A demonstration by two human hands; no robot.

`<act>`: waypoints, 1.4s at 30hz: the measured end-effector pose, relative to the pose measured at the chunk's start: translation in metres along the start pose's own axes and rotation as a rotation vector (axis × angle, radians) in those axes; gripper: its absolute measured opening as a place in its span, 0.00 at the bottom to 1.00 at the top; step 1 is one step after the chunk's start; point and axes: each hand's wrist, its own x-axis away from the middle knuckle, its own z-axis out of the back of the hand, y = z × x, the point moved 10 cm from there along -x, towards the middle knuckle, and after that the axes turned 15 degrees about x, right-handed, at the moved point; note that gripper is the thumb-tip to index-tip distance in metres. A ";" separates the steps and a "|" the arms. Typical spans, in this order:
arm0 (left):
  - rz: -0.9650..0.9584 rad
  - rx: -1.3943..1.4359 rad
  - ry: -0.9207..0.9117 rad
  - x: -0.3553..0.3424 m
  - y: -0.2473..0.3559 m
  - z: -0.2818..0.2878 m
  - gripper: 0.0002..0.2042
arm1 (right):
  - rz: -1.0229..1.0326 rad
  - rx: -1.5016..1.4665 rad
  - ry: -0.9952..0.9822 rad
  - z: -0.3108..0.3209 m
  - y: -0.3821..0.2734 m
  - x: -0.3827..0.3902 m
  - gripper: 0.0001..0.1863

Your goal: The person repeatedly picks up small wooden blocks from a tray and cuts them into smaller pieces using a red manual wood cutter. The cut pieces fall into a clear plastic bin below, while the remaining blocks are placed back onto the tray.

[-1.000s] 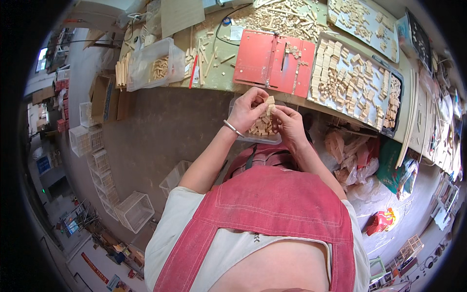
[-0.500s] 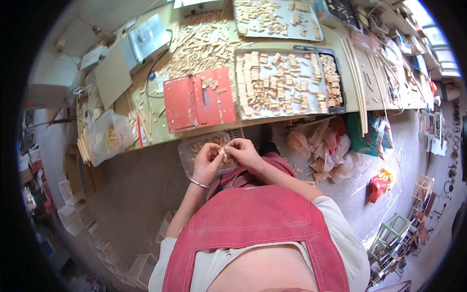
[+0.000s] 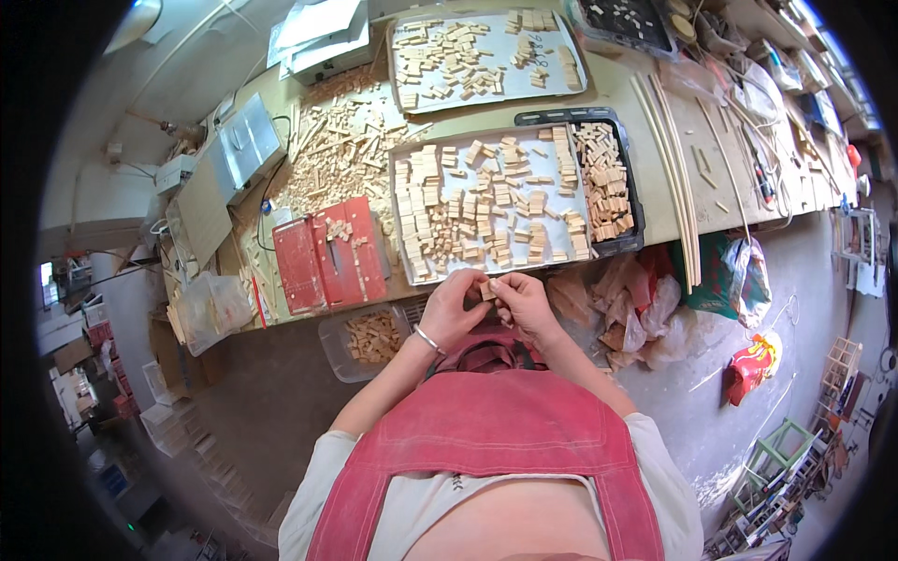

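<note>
Hands (image 3: 451, 313) moved from tub (image 3: 355, 374) toward tray (image 3: 557, 229) | both pinching wooden block (image 3: 487, 291)

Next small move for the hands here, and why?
Probably lift the small wooden piece over the near edge of the white-lined tray and set it on bare lining. The left hand and right hand have it at their fingertips just short of that edge, and similar wooden blocks lie in the tray with white gaps between them.
</note>
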 end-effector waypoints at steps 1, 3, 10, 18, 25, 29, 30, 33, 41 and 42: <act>-0.085 -0.133 0.004 -0.015 0.012 -0.008 0.15 | 0.001 -0.003 0.007 0.012 -0.008 -0.002 0.10; -0.207 -0.275 0.016 -0.045 0.032 -0.026 0.15 | 0.010 -0.023 0.017 0.035 -0.020 -0.010 0.10; -0.155 -0.282 0.181 -0.143 -0.006 -0.012 0.15 | 0.030 -0.009 0.161 0.119 -0.077 -0.019 0.12; -0.126 -0.446 0.338 -0.224 -0.023 0.004 0.15 | 0.094 -0.016 0.300 0.209 -0.053 -0.022 0.09; -0.122 -0.518 0.218 -0.277 -0.044 -0.052 0.17 | 0.059 0.030 0.320 0.217 -0.059 -0.012 0.08; -0.169 -0.538 0.190 -0.293 -0.051 -0.063 0.13 | 0.098 0.093 0.342 0.227 -0.070 -0.014 0.08; -0.175 -0.548 0.186 -0.294 -0.053 -0.065 0.13 | 0.110 0.144 0.366 0.229 -0.077 -0.014 0.08; -0.156 -0.623 0.157 -0.293 -0.057 -0.065 0.15 | 0.241 0.381 0.447 0.242 -0.100 -0.024 0.07; -0.226 -0.446 0.267 -0.231 -0.010 -0.063 0.21 | 0.875 1.317 0.561 0.188 -0.259 -0.098 0.11; -0.229 -0.425 0.267 -0.218 -0.008 -0.064 0.21 | 0.940 1.383 0.563 0.181 -0.269 -0.111 0.10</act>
